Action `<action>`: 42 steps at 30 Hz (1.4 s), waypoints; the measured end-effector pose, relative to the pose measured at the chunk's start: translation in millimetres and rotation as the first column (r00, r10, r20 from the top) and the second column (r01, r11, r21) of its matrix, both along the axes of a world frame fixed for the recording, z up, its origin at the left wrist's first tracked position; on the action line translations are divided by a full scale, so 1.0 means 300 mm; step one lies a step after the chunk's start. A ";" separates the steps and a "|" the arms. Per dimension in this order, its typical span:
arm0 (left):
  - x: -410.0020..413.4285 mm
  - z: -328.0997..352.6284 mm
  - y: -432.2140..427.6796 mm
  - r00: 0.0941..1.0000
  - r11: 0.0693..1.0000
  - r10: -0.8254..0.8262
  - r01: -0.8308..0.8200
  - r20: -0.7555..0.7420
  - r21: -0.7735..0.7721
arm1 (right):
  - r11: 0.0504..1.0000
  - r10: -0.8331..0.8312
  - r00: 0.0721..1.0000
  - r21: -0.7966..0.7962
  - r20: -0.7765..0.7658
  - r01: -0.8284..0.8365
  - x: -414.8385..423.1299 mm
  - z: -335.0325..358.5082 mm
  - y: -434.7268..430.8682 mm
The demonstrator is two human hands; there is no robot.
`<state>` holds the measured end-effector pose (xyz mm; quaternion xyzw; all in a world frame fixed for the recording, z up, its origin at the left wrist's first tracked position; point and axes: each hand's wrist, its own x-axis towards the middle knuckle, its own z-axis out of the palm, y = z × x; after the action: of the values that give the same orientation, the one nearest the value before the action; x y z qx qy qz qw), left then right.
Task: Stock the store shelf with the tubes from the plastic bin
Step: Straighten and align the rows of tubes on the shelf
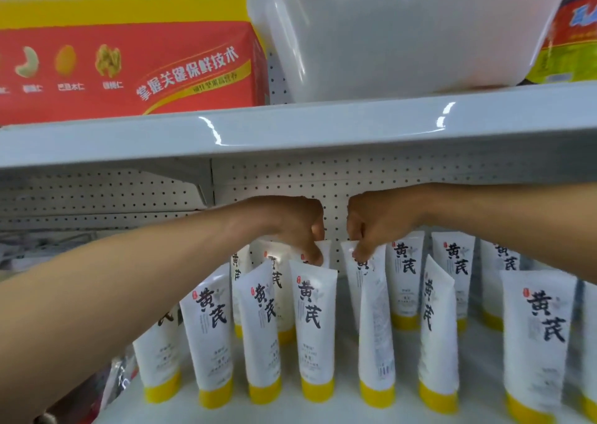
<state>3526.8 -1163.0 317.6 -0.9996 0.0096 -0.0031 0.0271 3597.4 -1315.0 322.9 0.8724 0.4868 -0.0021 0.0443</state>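
The tubes [313, 326] are stood cap-down in rows on the lower shelf [347, 378], white with yellow caps. The back row is largely hidden by the front row, and the tubes at the shelf's right edge are cut off. Near the middle of the back row, the crimped top of the left-hand tube [325, 250] is pinched between thumb and curled fingers of the left hand [297, 226]. The top of the right-hand tube [350, 281] just beside it is pinched likewise by the right hand [371, 226], its fingertips mostly covered by its knuckles. Both tubes' lower bodies are screened by the front row. A pegboard [336, 181] is seen behind. On the upper shelf [290, 136] the plastic bin [387, 36] is set, its inside not visible, between a red carton [129, 68] and a cut-off, blurred package [575, 36].
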 end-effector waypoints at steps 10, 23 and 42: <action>0.078 -0.033 0.075 0.994 0.998 -0.046 0.049 0.100 -0.031 | 0.989 -0.053 0.999 0.136 0.008 0.052 0.071 -0.040 0.041; 0.098 -0.037 0.123 0.991 0.990 -0.110 0.116 0.076 -0.081 | 0.986 -0.119 0.982 0.102 -0.147 0.135 0.078 0.006 0.056; 0.104 -0.044 0.106 0.988 0.981 -0.119 0.132 0.099 -0.145 | 0.994 -0.043 0.992 0.098 -0.115 0.054 0.116 -0.022 0.023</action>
<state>3558.0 -1131.2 304.5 -0.9950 0.0713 -0.0505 -0.0483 3632.3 -1308.1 316.3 0.8836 0.4667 -0.0280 -0.0274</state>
